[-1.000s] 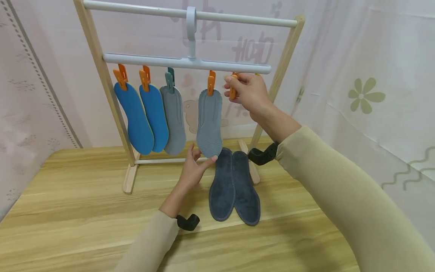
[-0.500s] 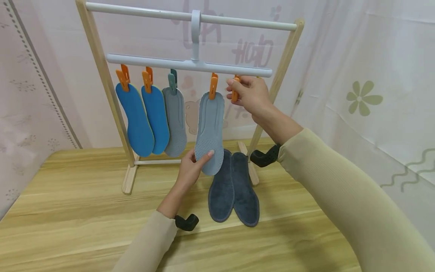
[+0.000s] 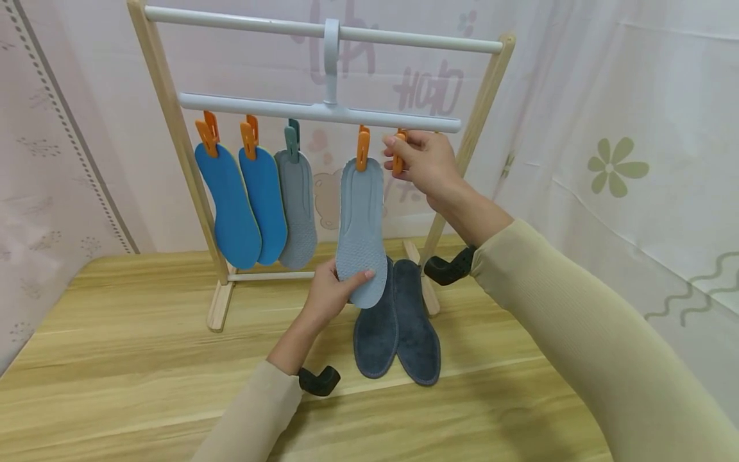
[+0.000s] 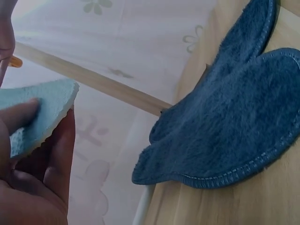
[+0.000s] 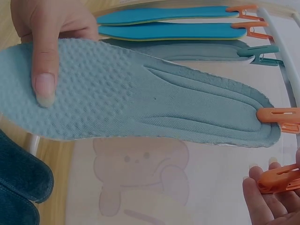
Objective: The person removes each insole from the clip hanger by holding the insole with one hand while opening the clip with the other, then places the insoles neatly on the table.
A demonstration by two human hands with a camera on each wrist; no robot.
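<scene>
A light grey insole [image 3: 360,218] with a bumpy front part hangs from an orange clothespin [image 3: 362,152] on the hanger bar. My left hand [image 3: 323,295] holds its lower end, thumb on the front face and fingers behind, as the left wrist view also shows. To the right, my right hand [image 3: 430,160] pinches another orange clothespin [image 3: 398,160] under the bar; in the right wrist view nothing sits in this clothespin [image 5: 281,179]. Two dark fuzzy insoles [image 3: 375,343] lie on the table below, their upper ends partly behind the grey insole.
Two blue insoles [image 3: 231,212] hang at the left from orange clothespins, beside a second grey insole [image 3: 297,212] in a green clothespin [image 3: 292,141]. The white hanger [image 3: 260,106] hooks over the rod of a wooden rack [image 3: 167,96] standing on the wooden table [image 3: 144,372].
My left hand has gone from touching the insole's lower tip to gripping it, and the insole's lower end has come toward me. My right hand has stayed on its clothespin, barely moving.
</scene>
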